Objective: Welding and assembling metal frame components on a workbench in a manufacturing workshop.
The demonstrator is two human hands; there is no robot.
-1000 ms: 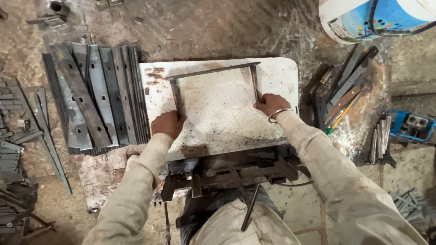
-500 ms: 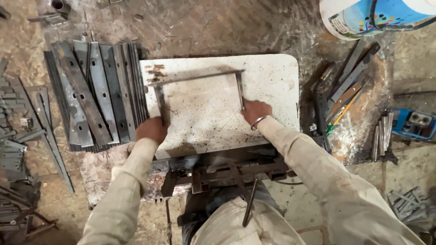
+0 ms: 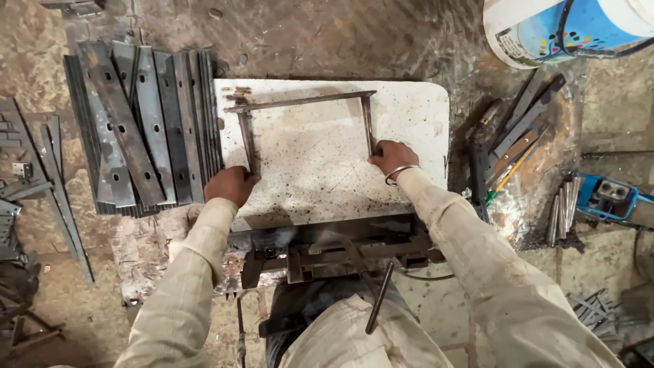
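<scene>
Three-sided steel frame (image 3: 303, 102) lies flat on the white speckled table (image 3: 415, 123), open side toward the person. Left hand (image 3: 230, 185) is closed around the end of its left leg, right hand (image 3: 391, 158) around its right leg. Drilled flat steel bars (image 3: 143, 123) are stacked just left of the table.

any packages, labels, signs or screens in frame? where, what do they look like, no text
Bucket: top right on the floor, round, white, with a blue printed label showing small coloured marks and a dark handle across it.
Power tool: right edge on the floor, blue casing, no label that can be made out.
No signs or screens in view.
</scene>
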